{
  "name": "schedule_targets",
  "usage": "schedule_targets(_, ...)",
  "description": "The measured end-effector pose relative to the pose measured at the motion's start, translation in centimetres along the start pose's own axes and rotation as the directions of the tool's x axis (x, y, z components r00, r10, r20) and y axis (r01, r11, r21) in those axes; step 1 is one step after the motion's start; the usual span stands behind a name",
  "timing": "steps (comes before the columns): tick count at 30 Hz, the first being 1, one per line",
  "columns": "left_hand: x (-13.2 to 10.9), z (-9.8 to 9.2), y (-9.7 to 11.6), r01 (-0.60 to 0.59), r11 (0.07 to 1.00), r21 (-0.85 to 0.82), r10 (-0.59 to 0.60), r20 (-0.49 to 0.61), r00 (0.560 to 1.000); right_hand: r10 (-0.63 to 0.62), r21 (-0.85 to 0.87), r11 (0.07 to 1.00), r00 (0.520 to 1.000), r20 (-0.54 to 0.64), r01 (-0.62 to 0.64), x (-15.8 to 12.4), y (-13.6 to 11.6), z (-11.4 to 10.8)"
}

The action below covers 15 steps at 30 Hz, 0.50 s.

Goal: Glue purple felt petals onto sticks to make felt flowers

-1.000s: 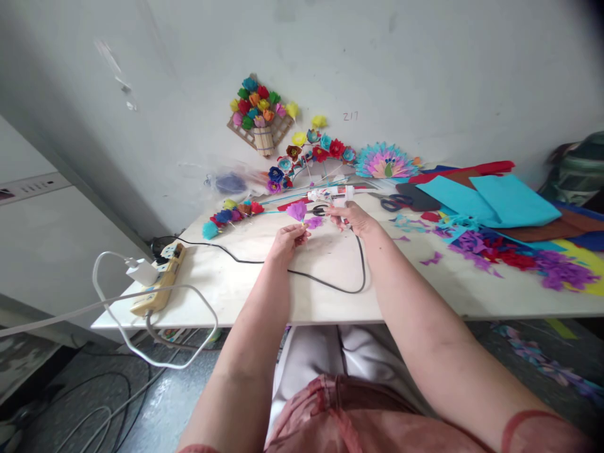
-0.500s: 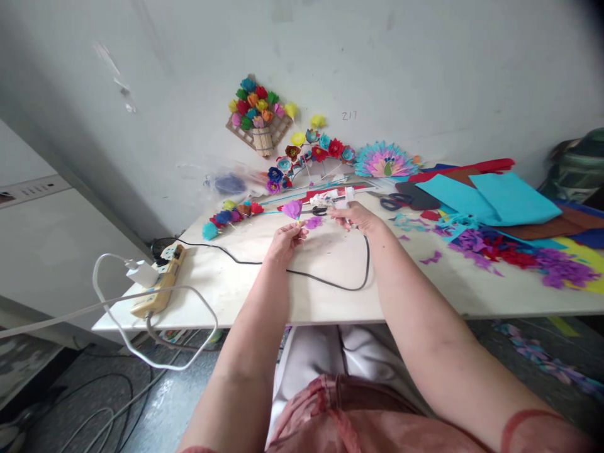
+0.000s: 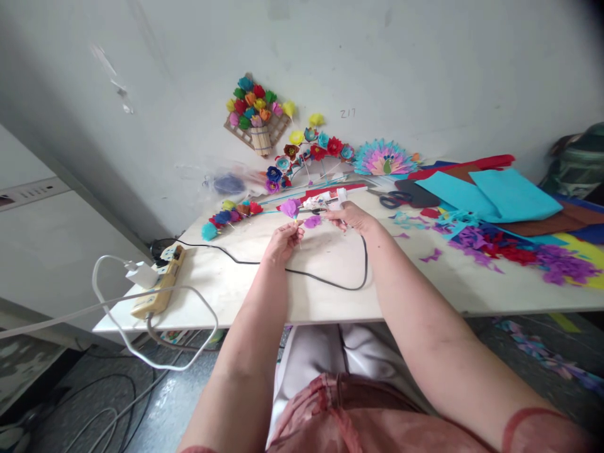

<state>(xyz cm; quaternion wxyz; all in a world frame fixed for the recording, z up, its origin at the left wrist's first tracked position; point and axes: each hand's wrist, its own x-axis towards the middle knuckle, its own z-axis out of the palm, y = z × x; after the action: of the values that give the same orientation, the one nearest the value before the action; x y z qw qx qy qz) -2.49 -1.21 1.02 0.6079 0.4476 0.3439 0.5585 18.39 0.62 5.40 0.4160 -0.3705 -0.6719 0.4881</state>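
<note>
My left hand (image 3: 284,242) is closed in a pinch on the thin stem of a purple paper flower (image 3: 289,207), whose head tilts up above the fingertips. To its right, my right hand (image 3: 353,219) is wrapped round a white glue gun (image 3: 340,196); a black cord runs down from it. The fingers partly hide the gun's body. Between the hands, a loose purple petal piece (image 3: 312,221) shows near the left fingertips; I cannot tell whether it touches them. Just behind lie small black-handled scissors (image 3: 317,212), partly covered by white material.
A yellow power strip (image 3: 163,283) with a white charger sits at the table's left edge. Finished paper flowers (image 3: 231,216) lie left of my hands. Larger scissors (image 3: 394,200), turquoise sheets (image 3: 516,195) and purple scraps (image 3: 564,264) are on the right. The black cord (image 3: 325,280) loops across the tabletop.
</note>
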Motion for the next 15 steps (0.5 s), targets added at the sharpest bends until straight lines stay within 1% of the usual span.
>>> schedule_targets(5, 0.12, -0.15, -0.12, -0.014, 1.000, -0.025, 0.015, 0.027, 1.000, -0.018, 0.013, 1.000, 1.000, 0.001, 0.018, 0.10, 0.13, 0.03)
schedule_targets(11, 0.16, -0.15, -0.13, -0.003, 1.000, -0.030, 0.004, 0.021, 1.000, -0.031, 0.002, 1.000, 0.999, 0.020, 0.031, 0.41, 0.61, -0.10)
schedule_targets(15, 0.22, -0.19, -0.14, -0.002, 0.999, -0.042, 0.003, 0.028, 1.000, -0.033, -0.011, 0.999, 0.999, 0.002, 0.033, 0.61, 0.86, -0.08)
